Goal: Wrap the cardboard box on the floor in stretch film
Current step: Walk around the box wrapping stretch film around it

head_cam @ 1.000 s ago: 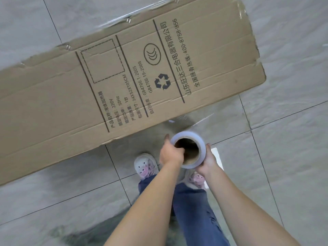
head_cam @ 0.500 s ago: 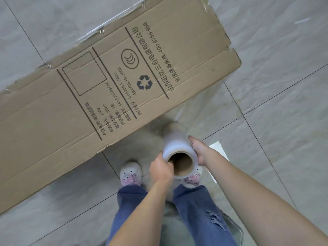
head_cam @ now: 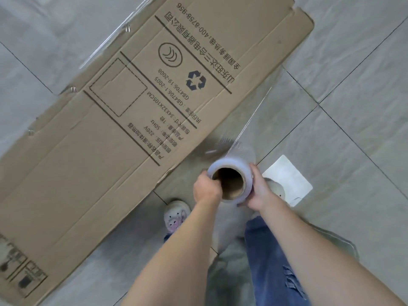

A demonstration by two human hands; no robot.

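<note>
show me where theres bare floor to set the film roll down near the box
Bare tile lies right of the cardboard box, beyond the white sheet. More lies above the box's far edge. It is crowded around the roll, where both hands, the feet and the stretched film meet.

Cardboard box (head_cam: 106, 155) on floor (head_cam: 353, 107), film roll (head_cam: 230, 182) before it

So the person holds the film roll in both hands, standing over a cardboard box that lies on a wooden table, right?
Not quite. The head view shows the box lying on a grey tiled floor, not a wooden table. The rest holds: the left hand and right hand both hold the film roll over it.
</note>
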